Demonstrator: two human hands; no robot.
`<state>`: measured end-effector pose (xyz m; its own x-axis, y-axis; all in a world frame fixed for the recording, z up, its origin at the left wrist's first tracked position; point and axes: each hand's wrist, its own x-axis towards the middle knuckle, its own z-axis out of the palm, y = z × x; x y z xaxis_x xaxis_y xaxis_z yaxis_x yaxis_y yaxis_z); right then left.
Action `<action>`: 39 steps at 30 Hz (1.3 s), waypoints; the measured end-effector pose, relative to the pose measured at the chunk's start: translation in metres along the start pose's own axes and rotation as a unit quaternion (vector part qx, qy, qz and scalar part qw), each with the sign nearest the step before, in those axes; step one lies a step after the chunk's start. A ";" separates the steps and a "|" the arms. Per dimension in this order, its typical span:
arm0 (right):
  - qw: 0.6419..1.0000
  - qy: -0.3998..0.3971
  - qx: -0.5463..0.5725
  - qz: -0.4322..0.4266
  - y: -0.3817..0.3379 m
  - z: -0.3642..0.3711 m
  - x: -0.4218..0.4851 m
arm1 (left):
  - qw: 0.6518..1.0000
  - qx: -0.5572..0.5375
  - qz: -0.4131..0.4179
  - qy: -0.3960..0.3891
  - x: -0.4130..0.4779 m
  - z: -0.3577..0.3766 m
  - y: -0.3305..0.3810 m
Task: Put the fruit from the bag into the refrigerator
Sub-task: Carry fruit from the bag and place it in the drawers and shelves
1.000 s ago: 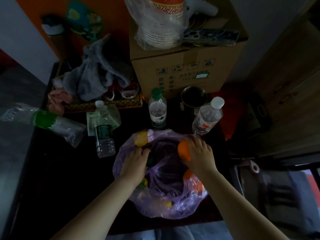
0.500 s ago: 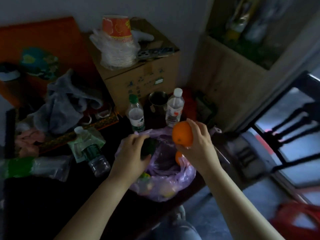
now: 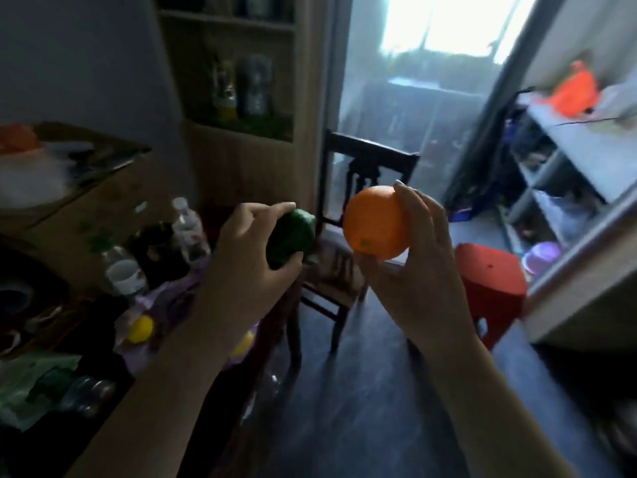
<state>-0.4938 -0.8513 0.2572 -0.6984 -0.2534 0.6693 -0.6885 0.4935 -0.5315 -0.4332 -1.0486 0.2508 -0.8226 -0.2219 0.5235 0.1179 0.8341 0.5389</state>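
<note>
An orange (image 3: pixel 375 222) is grasped in the right hand (image 3: pixel 413 270). A green fruit (image 3: pixel 291 241) is grasped in the left hand (image 3: pixel 241 257), above the bag (image 3: pixel 151 301).

Your orange (image 3: pixel 375 222) looks smooth and faintly glossy; the green fruit (image 3: pixel 291 243) is darker and matt. The bag (image 3: pixel 162 300) is thin, crinkled purple plastic, the chair (image 3: pixel 368 157) dark wood, the stool (image 3: pixel 489 270) seemingly red plastic.
</note>
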 end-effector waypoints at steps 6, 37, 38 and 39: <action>0.983 0.132 -0.116 0.049 -0.003 -0.153 -0.078 | 0.980 -0.133 0.144 -0.036 -0.026 0.045 0.145; 0.653 0.379 -0.495 0.431 -0.126 -0.568 -0.544 | 0.621 -0.436 0.515 -0.398 -0.414 0.160 0.650; 0.649 0.380 -0.496 0.433 -0.122 -0.578 -0.547 | 0.617 -0.436 0.518 -0.401 -0.416 0.165 0.661; 0.646 0.379 -0.498 0.436 -0.118 -0.587 -0.549 | 0.613 -0.435 0.523 -0.402 -0.418 0.171 0.670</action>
<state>0.0858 -0.2823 0.2570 -0.1787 0.7769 0.6037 0.6340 0.5602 -0.5331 -0.1059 -0.3102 0.2804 -0.0115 0.8171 0.5763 0.7784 -0.3545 0.5181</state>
